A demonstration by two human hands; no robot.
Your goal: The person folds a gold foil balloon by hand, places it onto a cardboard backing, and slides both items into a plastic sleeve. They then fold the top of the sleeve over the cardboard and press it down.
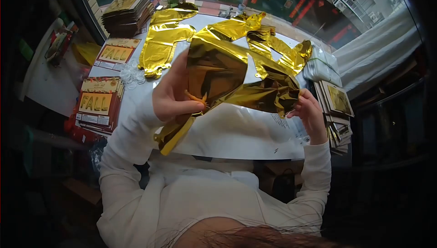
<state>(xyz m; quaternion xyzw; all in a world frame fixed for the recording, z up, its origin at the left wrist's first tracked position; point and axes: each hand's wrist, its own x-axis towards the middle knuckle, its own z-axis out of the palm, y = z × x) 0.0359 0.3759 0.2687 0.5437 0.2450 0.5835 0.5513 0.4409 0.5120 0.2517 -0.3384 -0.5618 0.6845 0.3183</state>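
My left hand [175, 98] is closed on a flat, uninflated gold foil balloon [218, 63], with the thumb pressed over its lower left part. At the other end, my right hand [312, 111] pinches the balloon's crumpled right edge between thumb and fingers. The foil stretches between both hands above the white table [227, 134], and one narrow piece hangs below my left hand. Behind it lie more flat foil balloons, one letter-shaped on the left [164, 38] and another at the right [293, 57], partly overlapped by the held foil.
Printed "FALL" packs [98, 104] are stacked at the table's left, with another pack [117, 53] behind and a tall stack [127, 13] farther back. Beside them is a pile of white rings [133, 75]. Clear plastic bags [322, 66] and more packs [337, 100] stand right.
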